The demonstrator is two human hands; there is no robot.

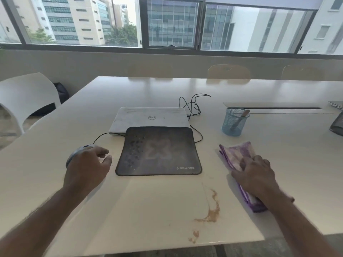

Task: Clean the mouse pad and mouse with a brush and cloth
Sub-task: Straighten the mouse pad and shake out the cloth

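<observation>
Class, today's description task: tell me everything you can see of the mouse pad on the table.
The mouse pad is a dark, soft-looking rectangle with rounded corners and a stitched-looking edge. A faded pale emblem sits at its centre, dark spots mark its left part, and white "sounce" lettering with a bolt sign is at its near right corner. It lies flat on the white table, its far edge reaching the closed white laptop. Neither hand touches it; the mouse is off it, to its left.
</observation>
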